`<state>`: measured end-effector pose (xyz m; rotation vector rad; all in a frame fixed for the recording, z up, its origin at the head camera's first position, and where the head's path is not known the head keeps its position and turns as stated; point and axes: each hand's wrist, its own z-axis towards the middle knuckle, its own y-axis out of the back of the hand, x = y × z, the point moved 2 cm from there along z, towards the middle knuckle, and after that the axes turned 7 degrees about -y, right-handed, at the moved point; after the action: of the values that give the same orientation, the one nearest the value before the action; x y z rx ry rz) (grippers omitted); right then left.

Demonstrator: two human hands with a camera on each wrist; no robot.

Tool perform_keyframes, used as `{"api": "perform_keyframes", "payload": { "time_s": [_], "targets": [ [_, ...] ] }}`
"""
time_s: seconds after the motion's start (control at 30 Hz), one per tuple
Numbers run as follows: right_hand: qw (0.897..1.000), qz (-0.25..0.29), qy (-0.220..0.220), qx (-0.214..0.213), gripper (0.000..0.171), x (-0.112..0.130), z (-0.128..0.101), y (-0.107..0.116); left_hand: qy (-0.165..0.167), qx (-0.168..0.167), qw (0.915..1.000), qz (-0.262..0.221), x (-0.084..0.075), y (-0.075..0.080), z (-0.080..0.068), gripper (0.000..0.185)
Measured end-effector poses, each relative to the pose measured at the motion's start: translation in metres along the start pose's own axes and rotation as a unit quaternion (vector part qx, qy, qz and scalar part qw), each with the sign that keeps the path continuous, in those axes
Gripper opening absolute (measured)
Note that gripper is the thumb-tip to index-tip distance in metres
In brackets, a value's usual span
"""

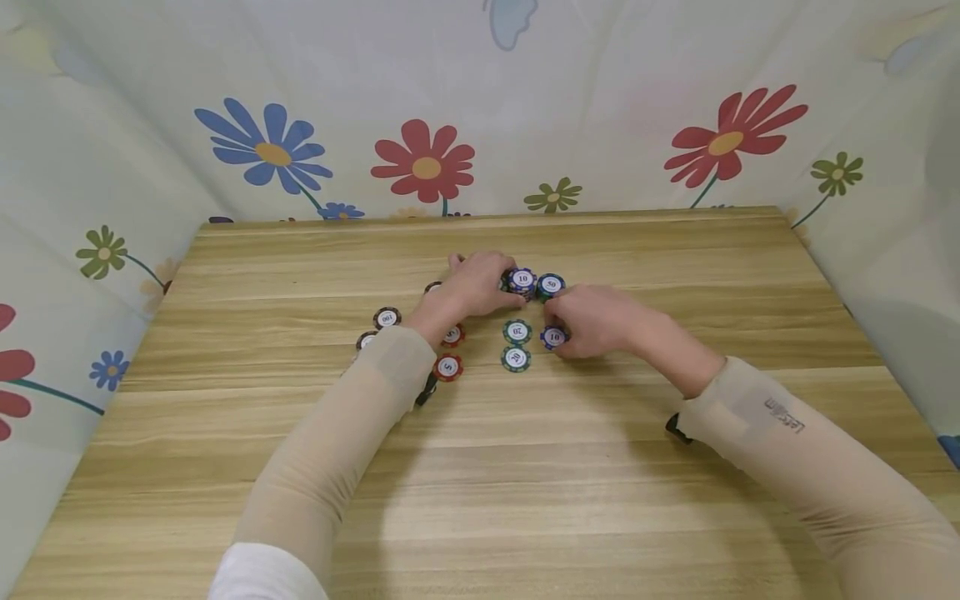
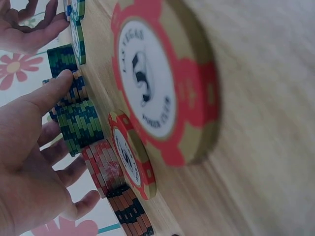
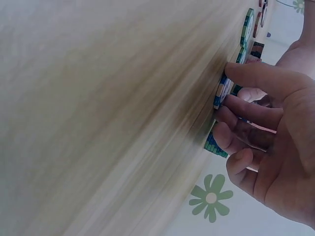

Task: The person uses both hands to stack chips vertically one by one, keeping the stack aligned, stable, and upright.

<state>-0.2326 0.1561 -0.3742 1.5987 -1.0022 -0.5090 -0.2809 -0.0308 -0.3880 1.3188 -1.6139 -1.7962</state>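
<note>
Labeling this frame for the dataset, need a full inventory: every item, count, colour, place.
table: one, light wood grain, fills the foreground.
backdrop cloth: one, pale with red, blue and green flowers, behind and beside the table.
blue chip stack: one, blue and white, marked 10, table centre, at the left fingertips.
green chip stack: one, green, marked 50, right of the blue stack.
flat green chips: two, green, between the hands.
blue chip: one, blue, marked 10, flat, pinched by the right hand.
red chips: two, red, flat beside the left wrist.
black chips: at least two, dark, left of the left hand.
left hand: fingers straight against the stacks.
right hand: fingers curled on the blue chip.
</note>
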Motion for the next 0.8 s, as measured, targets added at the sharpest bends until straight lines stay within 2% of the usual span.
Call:
{"api": "perform_keyframes", "payload": {
  "time_s": [0.33, 0.6, 0.8],
  "targets": [
    [1.000, 0.000, -0.004, -0.020, 0.028, -0.001, -0.001, -0.002, -0.002, -0.002, 1.0000, 0.001, 0.000, 0.000, 0.000, 0.055],
    [0.997, 0.019, 0.003, -0.081, 0.036, -0.001, 0.006, 0.010, -0.004, -0.007, 1.0000, 0.004, 0.001, -0.001, 0.001, 0.047],
    [0.992, 0.055, -0.017, -0.115, 0.043, -0.003, 0.016, 0.023, -0.008, -0.011, 0.9999, 0.000, 0.001, -0.001, 0.001, 0.040]
  ]
}}
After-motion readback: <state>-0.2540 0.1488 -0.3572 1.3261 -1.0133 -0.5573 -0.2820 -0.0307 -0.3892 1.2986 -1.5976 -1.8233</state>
